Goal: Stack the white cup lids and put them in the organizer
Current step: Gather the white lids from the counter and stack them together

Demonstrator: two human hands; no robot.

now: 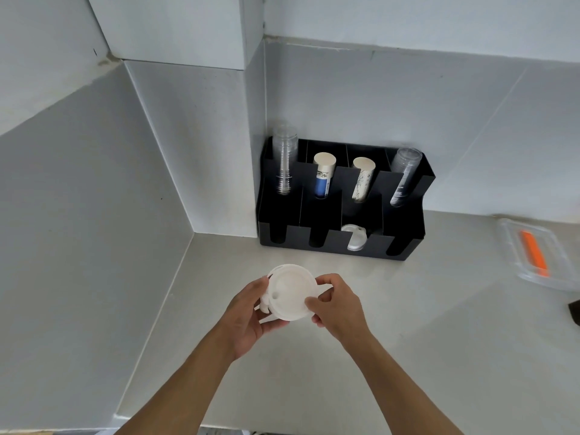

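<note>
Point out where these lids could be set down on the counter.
Bare counter lies between the black organizer and the hands, and left toward the wall corner. The right edge is crowded by a clear container holding an orange item.

A single wide-angle view from a camera worn on the person's head, looking forward and steeply down onto a pale countertop (408, 324) in a tiled corner. Both forearms enter from the bottom edge, at about 6 o'clock, and reach up to the middle of the frame, close beneath the lens. A black organizer (405, 221) stands farther off against the wall, toward 1 o'clock. Straight wall lines bow near the edges.
</note>
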